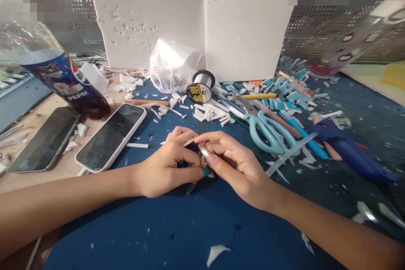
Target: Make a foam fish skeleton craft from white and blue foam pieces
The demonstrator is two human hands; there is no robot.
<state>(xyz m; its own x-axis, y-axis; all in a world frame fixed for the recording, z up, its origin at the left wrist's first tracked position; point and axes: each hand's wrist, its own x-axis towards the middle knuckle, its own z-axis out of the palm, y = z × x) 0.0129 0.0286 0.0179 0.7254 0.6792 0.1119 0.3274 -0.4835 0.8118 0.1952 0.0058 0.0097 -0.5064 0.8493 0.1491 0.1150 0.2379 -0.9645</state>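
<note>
My left hand [177,162] and my right hand [232,164] meet over the blue mat [136,228], fingertips pinched together. Between them is a small item, mostly covered by the fingers; a thin greenish sliver [190,188] pokes out beneath. Something dark green covers the tip of my left thumb. Which hand grips the small item more firmly cannot be made out. Just beyond my hands lie white foam strips [210,112] and a spool of clear line [202,86]. Light-blue scissors [265,130] rest beyond my right hand.
A blue glue gun [351,147] lies on the right. Two phones, one black [46,139], one white-cased [110,137], and a Pepsi bottle [69,84] are at left. Behind stand white foam boards [247,33], a plastic bag [174,65] and light-blue cut pieces [291,88].
</note>
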